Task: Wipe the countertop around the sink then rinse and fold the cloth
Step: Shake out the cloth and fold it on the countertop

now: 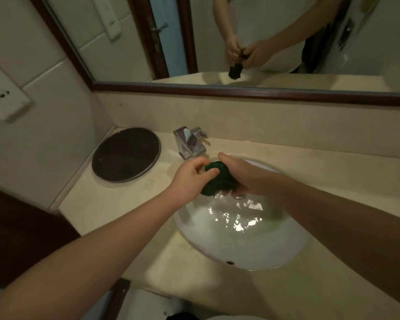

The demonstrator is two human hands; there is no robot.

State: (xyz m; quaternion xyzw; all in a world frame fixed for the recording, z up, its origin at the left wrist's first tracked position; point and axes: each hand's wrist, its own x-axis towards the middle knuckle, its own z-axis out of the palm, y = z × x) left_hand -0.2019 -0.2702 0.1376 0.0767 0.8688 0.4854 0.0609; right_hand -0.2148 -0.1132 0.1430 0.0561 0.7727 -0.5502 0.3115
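A dark green cloth is bunched into a wad above the far rim of the white oval sink. My left hand grips its left end and my right hand wraps its right side. Both hands are closed on the cloth, and part of it is hidden under my right palm. Water stands in the basin with bright ripples below the hands. The chrome faucet is just behind my left hand. The beige countertop surrounds the sink.
A round dark tray lies on the counter's back left corner. A framed mirror runs along the back wall above a low splashback. A wall socket is at the left. A dark wooden edge borders the counter's left side.
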